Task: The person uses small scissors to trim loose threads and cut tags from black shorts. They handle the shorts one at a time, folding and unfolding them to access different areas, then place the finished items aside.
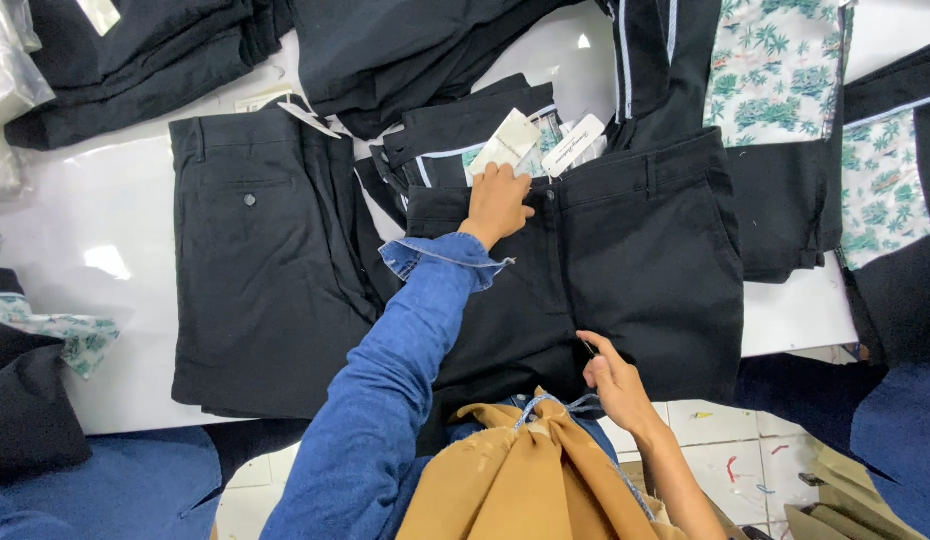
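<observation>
Table [115,200] carried garments edge to edge. Shorts [635,270] lay at centre, waistband away from person. Left hand [497,203] rested on waistband; right hand [615,385] at near hem. Folded shorts [265,280] lay just left. Paper tags [540,145] sat behind waistband. Patterned garments [785,80] lay far right; folded pile [135,60] far left.

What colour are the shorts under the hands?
Black, plain; the shorts lie flat on the white table. Head view, the only one, shows it.
</observation>
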